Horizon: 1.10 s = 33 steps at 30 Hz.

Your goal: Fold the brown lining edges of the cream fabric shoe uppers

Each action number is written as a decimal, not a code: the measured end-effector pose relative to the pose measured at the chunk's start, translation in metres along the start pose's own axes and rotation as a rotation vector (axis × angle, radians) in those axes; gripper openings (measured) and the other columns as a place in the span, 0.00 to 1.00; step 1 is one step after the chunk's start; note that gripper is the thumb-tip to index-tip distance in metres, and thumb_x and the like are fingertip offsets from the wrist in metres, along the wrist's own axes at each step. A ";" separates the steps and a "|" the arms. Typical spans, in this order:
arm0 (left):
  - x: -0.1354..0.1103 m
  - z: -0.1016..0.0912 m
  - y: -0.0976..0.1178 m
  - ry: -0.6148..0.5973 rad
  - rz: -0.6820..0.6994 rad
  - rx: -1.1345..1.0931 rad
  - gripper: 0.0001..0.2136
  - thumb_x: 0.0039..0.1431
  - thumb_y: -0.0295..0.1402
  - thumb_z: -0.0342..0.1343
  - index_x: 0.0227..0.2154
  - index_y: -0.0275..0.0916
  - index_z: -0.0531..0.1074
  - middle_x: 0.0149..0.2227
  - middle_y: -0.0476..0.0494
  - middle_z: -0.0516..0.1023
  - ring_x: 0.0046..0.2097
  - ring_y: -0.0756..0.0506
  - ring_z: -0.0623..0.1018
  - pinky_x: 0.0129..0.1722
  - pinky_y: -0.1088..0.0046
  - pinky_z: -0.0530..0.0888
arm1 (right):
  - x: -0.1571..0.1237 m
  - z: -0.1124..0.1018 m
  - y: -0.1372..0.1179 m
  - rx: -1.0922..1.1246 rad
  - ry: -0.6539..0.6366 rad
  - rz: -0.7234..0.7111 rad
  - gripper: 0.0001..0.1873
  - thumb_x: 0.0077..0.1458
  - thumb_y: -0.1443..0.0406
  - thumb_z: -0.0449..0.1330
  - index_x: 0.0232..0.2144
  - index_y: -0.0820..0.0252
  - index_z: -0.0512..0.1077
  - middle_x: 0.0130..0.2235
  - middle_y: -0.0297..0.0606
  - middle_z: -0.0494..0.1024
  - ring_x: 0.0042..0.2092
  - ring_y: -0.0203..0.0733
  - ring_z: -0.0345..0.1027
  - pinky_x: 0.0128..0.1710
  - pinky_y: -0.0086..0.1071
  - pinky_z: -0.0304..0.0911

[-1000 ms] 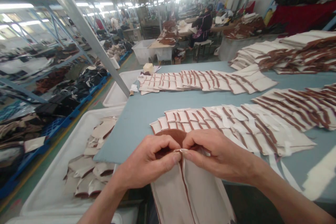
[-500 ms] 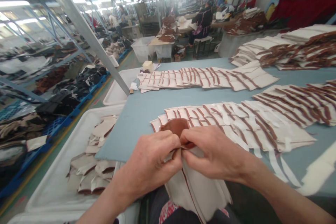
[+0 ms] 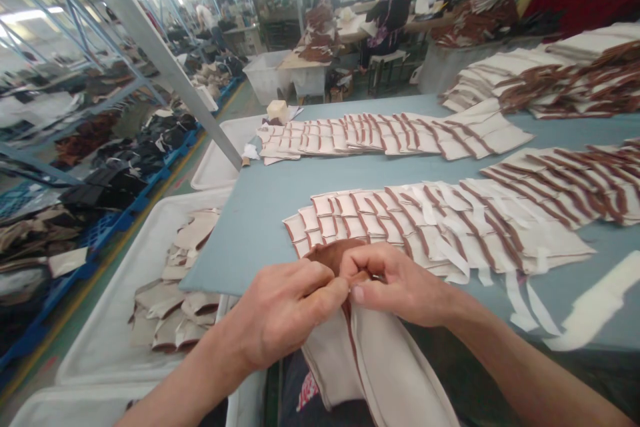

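- Fingers of the left hand (image 3: 295,307) and the right hand (image 3: 400,287), in the head view, are closed in facing pinches on the upper end of an off-white, brown-lined, leather-like sewn piece (image 3: 397,363).
- That piece hangs in front of the near edge of the blue-grey, smooth tabletop (image 3: 260,213), right of its near left corner.
- Working well here likely means pinching close on either side of the brown lengthwise seam (image 3: 351,333), keeping both edges level and the pull even; the loose lower part could drag the grip askew.
- On the tabletop, a near row of overlapping off-white, brown-edged pieces (image 3: 370,213) runs rightward, with thin white strips (image 3: 515,300) reaching toward the near edge.
- A similar far row (image 3: 330,140) starts by the far left corner, beside a pale yellow block (image 3: 277,111).
- Past the left edge, a white plastic tub (image 3: 107,340) holds off-white pieces (image 3: 165,310).
- Beyond the far edge, a dark-clothed co-worker (image 3: 387,23) sits.
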<state>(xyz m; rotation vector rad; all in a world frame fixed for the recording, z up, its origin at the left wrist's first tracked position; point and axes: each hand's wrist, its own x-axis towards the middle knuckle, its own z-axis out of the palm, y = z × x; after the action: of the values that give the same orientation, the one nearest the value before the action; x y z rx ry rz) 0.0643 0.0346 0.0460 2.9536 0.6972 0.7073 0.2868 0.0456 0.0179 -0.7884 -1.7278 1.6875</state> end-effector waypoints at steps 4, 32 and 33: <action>-0.001 0.001 -0.002 -0.020 0.016 0.024 0.10 0.76 0.27 0.40 0.51 0.36 0.66 0.34 0.45 0.80 0.31 0.49 0.76 0.29 0.75 0.69 | 0.004 -0.001 0.014 0.175 -0.050 0.005 0.15 0.54 0.54 0.60 0.28 0.61 0.68 0.25 0.28 0.61 0.27 0.34 0.51 0.26 0.28 0.47; 0.010 -0.020 -0.011 -0.244 -0.305 -0.558 0.12 0.73 0.41 0.50 0.39 0.38 0.71 0.35 0.49 0.78 0.34 0.50 0.75 0.37 0.76 0.67 | -0.012 0.009 -0.016 -0.489 0.187 -0.243 0.08 0.56 0.70 0.54 0.27 0.59 0.71 0.26 0.30 0.73 0.27 0.33 0.63 0.28 0.27 0.54; 0.012 -0.021 -0.009 -0.251 -0.308 -0.542 0.14 0.74 0.42 0.47 0.37 0.38 0.70 0.34 0.49 0.77 0.34 0.50 0.74 0.37 0.76 0.67 | -0.013 0.008 -0.017 -0.536 0.190 -0.261 0.08 0.57 0.70 0.54 0.28 0.59 0.71 0.27 0.31 0.74 0.27 0.34 0.64 0.30 0.27 0.55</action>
<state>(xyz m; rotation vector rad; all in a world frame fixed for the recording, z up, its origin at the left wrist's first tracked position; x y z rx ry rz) 0.0609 0.0467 0.0685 2.3200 0.7669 0.4065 0.2887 0.0304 0.0347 -0.8718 -2.0657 0.9517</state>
